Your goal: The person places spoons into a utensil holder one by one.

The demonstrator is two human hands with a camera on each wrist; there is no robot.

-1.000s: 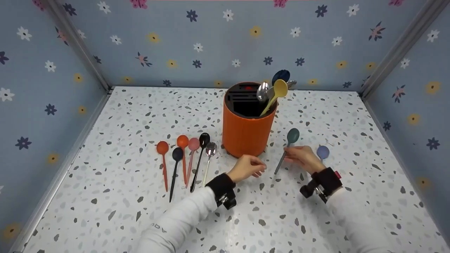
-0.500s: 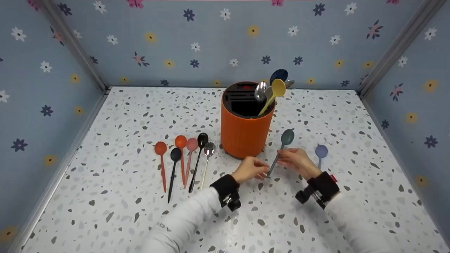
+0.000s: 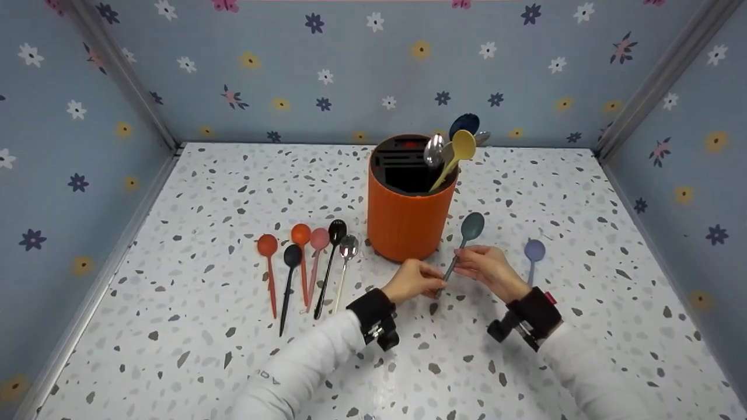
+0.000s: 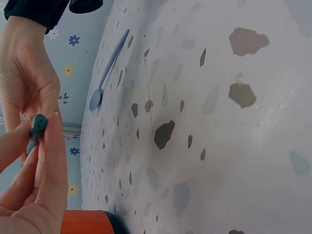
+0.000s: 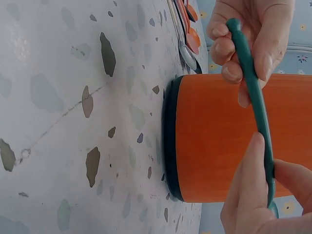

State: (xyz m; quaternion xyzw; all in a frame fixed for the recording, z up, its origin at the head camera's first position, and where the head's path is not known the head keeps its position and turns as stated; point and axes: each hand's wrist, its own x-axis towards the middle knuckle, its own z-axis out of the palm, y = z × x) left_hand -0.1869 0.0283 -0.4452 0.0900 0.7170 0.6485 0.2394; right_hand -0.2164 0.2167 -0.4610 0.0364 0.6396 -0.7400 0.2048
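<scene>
A dark green spoon is held tilted above the table, in front of the orange utensil holder, with its bowl up and to the right. My right hand pinches its handle between thumb and fingers, below the bowl. At the handle's lower end, the thumb and fingers of my left hand take hold of it. The right wrist view shows the green handle running between both hands, its rounded tip just past the left fingers. Most of the bowl is hidden there by the right hand.
Several spoons stand in the holder, among them a yellow spoon and a metal spoon. Left of it, several more lie in a row, from a red spoon to a silver spoon. A lavender spoon lies at the right.
My right hand has brought the green spoon leftward, away from the lavender spoon. My left hand, earlier apart from it, now grips the handle's lower end.
</scene>
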